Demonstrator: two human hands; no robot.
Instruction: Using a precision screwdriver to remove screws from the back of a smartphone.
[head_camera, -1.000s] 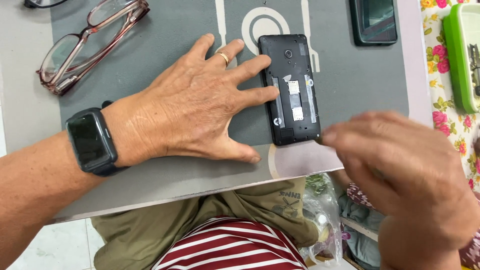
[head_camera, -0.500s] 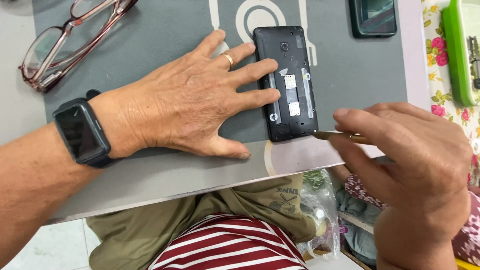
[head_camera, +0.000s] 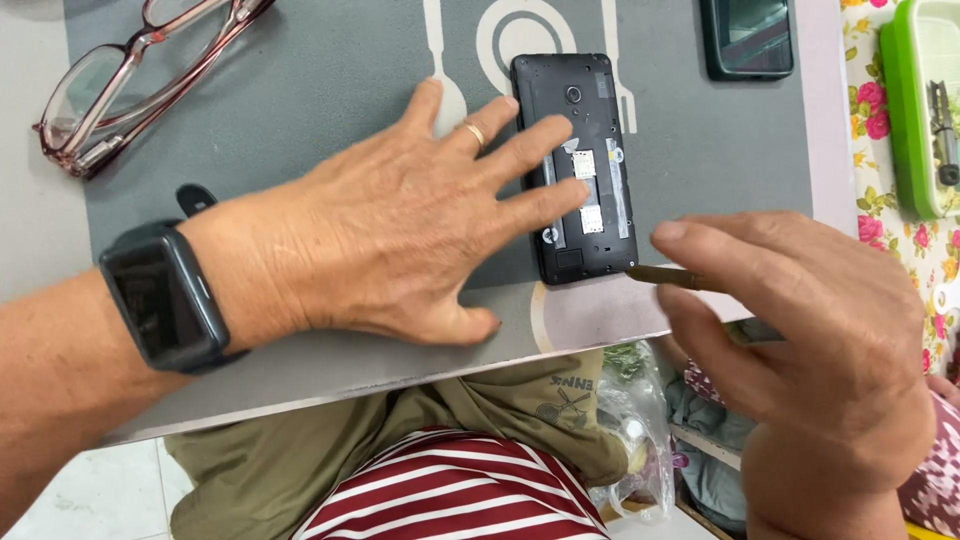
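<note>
A black phone (head_camera: 592, 120) lies face down on the grey mat (head_camera: 330, 90) with its back cover off, showing card slots. My left hand (head_camera: 400, 220) rests flat on the mat, fingers spread, two fingertips pressing on the phone's left side; a ring and a dark smartwatch (head_camera: 160, 300) are on that arm. My right hand (head_camera: 800, 350) hovers at the mat's near right corner and pinches a thin brownish tool (head_camera: 665, 277) whose tip touches the phone's lower right corner.
Red-rimmed glasses (head_camera: 130, 80) lie at the mat's far left. A second dark phone (head_camera: 748, 38) sits at the far right of the mat. A green tray (head_camera: 925, 110) with a metal tool stands on the flowered cloth at right. Plastic bags (head_camera: 640, 440) lie below the table edge.
My right hand moved in from the lower right, now holding a thin tool whose tip has reached the phone's lower right corner. My left hand stayed on the phone.
</note>
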